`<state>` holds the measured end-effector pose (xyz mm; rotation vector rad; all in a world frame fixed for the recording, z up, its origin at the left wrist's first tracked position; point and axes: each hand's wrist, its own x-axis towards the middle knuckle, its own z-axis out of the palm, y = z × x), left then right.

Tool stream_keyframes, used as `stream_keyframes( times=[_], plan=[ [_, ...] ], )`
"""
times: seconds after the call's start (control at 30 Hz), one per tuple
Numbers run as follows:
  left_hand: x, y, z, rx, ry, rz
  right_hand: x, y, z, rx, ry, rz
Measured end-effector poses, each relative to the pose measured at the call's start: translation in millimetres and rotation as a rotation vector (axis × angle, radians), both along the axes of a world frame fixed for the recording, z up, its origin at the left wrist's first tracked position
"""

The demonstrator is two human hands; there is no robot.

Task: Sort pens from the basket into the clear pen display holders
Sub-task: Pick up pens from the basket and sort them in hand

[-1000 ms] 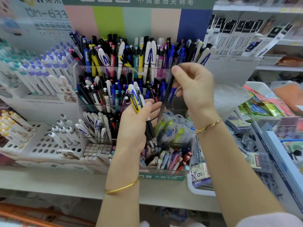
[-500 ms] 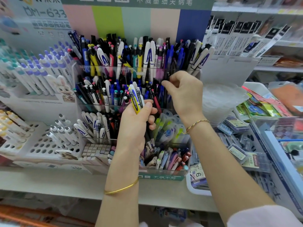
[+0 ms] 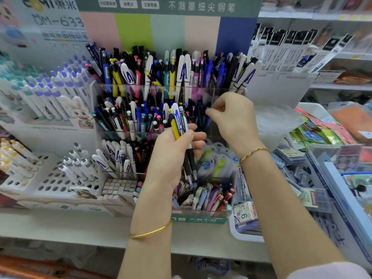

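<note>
Left hand (image 3: 173,158) grips pens (image 3: 181,125) near upright, tips down; right hand (image 3: 233,119) curls at the clear holder (image 3: 112,135), grip unclear.

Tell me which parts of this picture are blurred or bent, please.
Head view: the wide lens bends the shelf; corners look soft; right hand slightly smeared; left hand and its pens sharp; even light, faint glare on the clear holder.

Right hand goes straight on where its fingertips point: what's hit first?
Probably the upright pens in the clear holder's middle tier, just left of the right hand. Depth unclear; the left hand's bundle sits lower.
</note>
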<state>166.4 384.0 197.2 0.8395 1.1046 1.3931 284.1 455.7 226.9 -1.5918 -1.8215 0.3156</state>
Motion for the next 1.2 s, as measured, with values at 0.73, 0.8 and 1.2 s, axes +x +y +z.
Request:
stream_keyframes(
  times=[0.73,0.8,1.2],
  plan=[
    [2,1,-4,-0.052,-0.011,0.083,-4,-3,4,0.507,0.614,-0.051],
    [2,0,-4,-0.047,-0.026,0.083,-6,-1,-3,0.434,0.472,-0.018],
    [5,-1,-1,-0.043,-0.006,0.045,-9,-1,-19,-0.069,-0.266,-0.087]
  ],
)
